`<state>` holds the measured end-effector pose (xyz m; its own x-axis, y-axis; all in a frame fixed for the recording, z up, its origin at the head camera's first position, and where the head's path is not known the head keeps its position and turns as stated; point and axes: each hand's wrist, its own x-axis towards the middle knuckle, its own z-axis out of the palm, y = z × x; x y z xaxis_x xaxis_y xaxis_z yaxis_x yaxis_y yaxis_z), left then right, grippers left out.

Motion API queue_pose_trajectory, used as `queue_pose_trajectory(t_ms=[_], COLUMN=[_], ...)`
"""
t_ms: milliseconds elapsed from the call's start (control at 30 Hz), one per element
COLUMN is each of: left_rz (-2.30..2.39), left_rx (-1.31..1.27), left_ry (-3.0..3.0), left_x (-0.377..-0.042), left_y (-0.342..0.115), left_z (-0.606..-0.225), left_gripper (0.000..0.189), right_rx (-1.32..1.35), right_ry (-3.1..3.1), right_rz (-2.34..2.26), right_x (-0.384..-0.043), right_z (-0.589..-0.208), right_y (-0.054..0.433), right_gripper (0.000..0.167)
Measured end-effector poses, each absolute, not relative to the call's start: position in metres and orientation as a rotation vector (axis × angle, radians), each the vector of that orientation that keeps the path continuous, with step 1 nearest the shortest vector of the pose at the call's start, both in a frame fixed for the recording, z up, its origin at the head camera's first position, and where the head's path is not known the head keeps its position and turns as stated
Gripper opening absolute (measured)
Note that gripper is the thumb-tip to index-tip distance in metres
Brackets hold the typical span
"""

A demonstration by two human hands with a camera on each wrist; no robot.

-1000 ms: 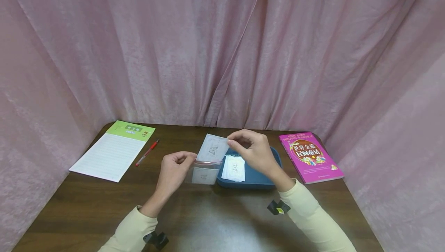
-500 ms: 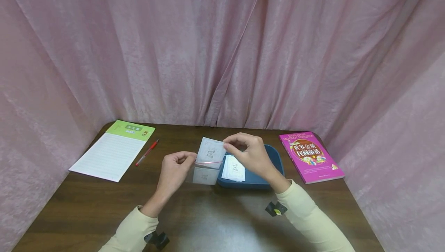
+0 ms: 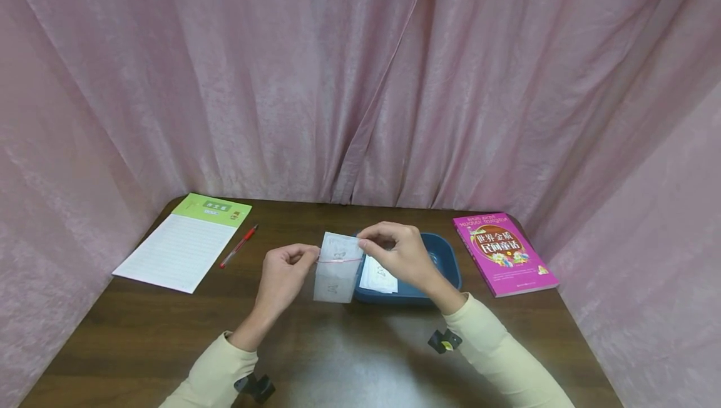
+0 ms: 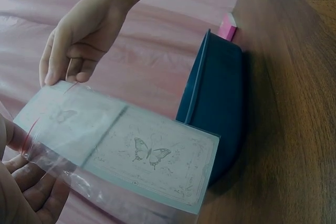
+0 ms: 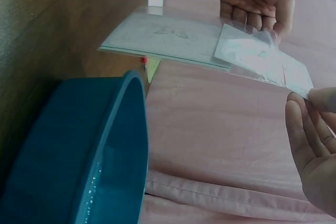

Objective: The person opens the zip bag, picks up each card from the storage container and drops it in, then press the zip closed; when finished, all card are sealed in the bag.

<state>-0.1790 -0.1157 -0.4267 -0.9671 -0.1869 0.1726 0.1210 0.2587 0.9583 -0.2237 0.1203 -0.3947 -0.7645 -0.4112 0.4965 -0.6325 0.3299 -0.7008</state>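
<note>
A clear zip bag (image 3: 333, 290) with a red seal line hangs above the table, its left edge pinched between thumb and finger of my left hand (image 3: 284, 276). A white butterfly-print card (image 3: 341, 244) is partly inside the bag, its upper end sticking out past the seal. My right hand (image 3: 407, 256) pinches that card at its upper right corner. Deeper in the bag lies another butterfly card (image 4: 152, 156), seen through the plastic in the left wrist view. Just right of the bag stands a blue plastic basin (image 3: 408, 300) holding several similar cards (image 3: 378, 280).
A lined writing pad (image 3: 180, 248) with a green header lies at the left, with a red pen (image 3: 239, 246) beside it. At the right is a pink book (image 3: 503, 255). Pink curtains (image 3: 270, 82) enclose the brown wooden table (image 3: 338, 358).
My right hand has moved down and slightly left, sliding the card deeper into the bag, so less of it shows above the seal. The left hand has stayed in place, holding the bag.
</note>
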Motion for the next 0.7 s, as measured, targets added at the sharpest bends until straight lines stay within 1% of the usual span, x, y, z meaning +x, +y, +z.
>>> queue_pose_trajectory(t_ms=[333, 700], left_rz=[-1.780, -1.777], left_rx=[0.064, 0.025], left_ry=[-2.261, -2.320], left_x=[-0.179, -0.180], left_y=[-0.117, -0.120], left_z=[-0.427, -0.426], left_gripper=[0.016, 0.018], right_rx=[1.094, 1.093], right_ry=[-2.387, -2.398], right_rz=[1.297, 1.265], right_x=[-0.223, -0.221], right_z=[-0.404, -0.405], right_y=[0.118, 0.121], right_gripper=[0.009, 0.012])
